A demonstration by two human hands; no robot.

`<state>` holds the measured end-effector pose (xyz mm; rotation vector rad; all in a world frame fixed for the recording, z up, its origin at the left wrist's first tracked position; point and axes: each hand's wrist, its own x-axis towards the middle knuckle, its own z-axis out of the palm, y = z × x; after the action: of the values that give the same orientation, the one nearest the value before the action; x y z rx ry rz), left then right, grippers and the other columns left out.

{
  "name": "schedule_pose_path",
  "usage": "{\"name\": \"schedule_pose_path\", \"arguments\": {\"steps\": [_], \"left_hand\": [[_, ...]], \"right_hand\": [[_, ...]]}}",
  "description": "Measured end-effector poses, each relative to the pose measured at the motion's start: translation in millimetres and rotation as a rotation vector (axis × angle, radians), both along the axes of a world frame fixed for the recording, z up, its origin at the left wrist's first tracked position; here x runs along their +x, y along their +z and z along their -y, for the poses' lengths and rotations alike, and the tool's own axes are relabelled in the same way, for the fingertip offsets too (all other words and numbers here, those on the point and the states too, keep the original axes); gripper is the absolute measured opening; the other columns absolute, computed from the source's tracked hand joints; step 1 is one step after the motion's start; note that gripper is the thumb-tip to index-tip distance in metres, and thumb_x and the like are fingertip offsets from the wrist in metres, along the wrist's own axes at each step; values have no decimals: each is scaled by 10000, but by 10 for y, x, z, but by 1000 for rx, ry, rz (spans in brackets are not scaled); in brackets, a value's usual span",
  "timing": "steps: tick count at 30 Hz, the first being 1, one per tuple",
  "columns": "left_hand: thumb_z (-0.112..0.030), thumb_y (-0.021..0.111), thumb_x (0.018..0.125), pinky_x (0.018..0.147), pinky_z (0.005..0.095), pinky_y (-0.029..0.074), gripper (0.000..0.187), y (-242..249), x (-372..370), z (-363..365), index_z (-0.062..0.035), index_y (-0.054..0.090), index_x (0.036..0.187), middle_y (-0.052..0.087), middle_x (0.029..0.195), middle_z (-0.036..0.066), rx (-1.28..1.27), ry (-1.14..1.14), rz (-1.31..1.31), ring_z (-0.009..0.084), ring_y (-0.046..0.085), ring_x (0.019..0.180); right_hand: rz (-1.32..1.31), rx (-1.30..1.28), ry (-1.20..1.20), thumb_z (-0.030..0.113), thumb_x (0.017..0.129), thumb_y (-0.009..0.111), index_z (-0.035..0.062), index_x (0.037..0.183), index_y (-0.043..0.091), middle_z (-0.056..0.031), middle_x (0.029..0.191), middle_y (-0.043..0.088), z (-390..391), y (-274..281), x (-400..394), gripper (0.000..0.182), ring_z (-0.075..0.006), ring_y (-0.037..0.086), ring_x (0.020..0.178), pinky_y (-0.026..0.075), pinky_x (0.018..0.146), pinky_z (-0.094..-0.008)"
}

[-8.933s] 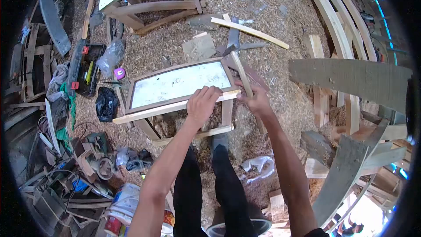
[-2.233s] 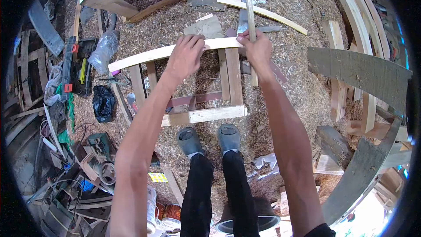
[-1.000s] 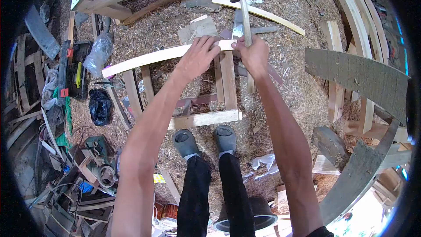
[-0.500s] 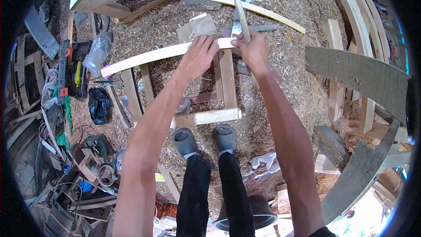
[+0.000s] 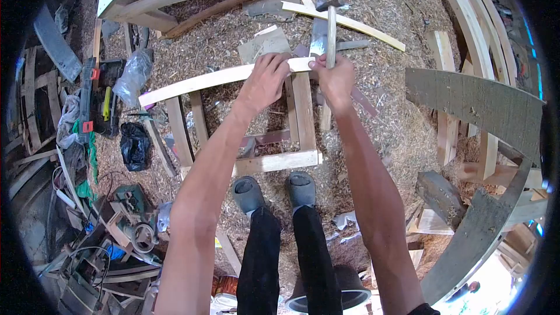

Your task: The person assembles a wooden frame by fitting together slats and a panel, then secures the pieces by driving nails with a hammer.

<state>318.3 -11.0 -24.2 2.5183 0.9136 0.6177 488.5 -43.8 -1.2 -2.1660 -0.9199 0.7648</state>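
A pale, curved wooden slat lies across the far ends of a small wooden frame. My left hand is closed over the slat near its right part, fingers bent over the far edge. My right hand grips a hammer by its wooden handle, the head pointing away from me. Its thumb and forefinger also touch the slat's right end. Whether anything small is pinched there, I cannot make out. The frame's near crosspiece lies just ahead of my shoes.
Wood shavings cover the ground. Another curved strip lies beyond the hammer, beside a metal handsaw blade. Large curved boards stand at right. A black plastic bag and a green machine are at left. A dark tub sits behind my feet.
The hammer's head has swung to the right and its handle now points more directly away from me. Both hands stay at the slat, and the view has shifted slightly.
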Motion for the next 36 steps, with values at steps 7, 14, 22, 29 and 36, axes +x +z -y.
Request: {"name": "schedule_pose_path", "arguments": {"steps": [7, 14, 22, 29, 36], "left_hand": [[24, 575, 765, 907, 437, 395, 222, -38, 12, 76, 12, 511, 977, 549, 1108, 151, 58, 29, 76, 343, 492, 1034], [25, 556, 767, 855, 424, 426, 115, -11, 18, 5, 22, 546, 882, 610, 980, 168, -220, 67, 316, 366, 545, 955], [-140, 651, 849, 745, 307, 488, 163, 215, 144, -153, 2, 667, 926, 642, 788, 100, -557, 282, 281, 175, 631, 807], [-136, 663, 853, 774, 261, 459, 185, 168, 270, -334, 8, 677, 970, 674, 876, 48, -700, 108, 514, 100, 589, 837], [-167, 662, 852, 727, 280, 467, 197, -13, 186, -370, -13, 701, 968, 697, 865, 67, -583, 87, 417, 113, 601, 777]], "right_hand": [[-545, 117, -104, 62, 683, 784, -30, 839, 646, -110, 761, 677, 75, -229, 125, 227, -170, 647, 689, 509, 651, -307], [17, 59, 189, 155, 680, 803, 8, 838, 655, -130, 754, 677, 4, -36, 164, 261, -197, 644, 640, 505, 634, -345], [-71, -1, 275, 95, 639, 813, 19, 800, 653, -130, 727, 672, -91, -70, 309, 240, -202, 638, 655, 501, 646, -358], [-2, 89, 301, 108, 558, 843, 30, 756, 664, -147, 723, 673, -192, -192, 359, 279, -235, 667, 697, 515, 656, -359], [-37, 111, 292, 114, 552, 841, 2, 766, 671, -160, 716, 674, -145, -212, 335, 295, -236, 669, 656, 516, 618, -347]]}}
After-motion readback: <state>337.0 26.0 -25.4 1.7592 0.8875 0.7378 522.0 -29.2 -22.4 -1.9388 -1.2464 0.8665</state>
